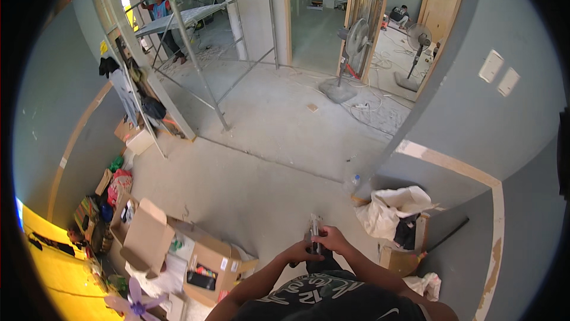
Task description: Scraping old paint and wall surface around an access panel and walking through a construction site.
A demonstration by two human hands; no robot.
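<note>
At the bottom middle, in front of my waist, I hold a small silver and dark object [315,227], too small to name, between both hands. My left hand [303,251] is closed on its lower part, from the left. My right hand [329,239] grips it from the right, a little higher, with the thumb across it. Just left of my hands lie open cardboard boxes [211,248] holding assorted items. To their right, a white sack [380,217] stands against the wall.
A metal scaffold [196,54] stands ahead left, a co-worker [160,12] beside it; another person [399,15] crouches in the far room. Two pedestal fans [355,42] stand by the doorways among loose cables [374,107]. A bottle [356,180] and a long-handled tool [445,235] are right.
</note>
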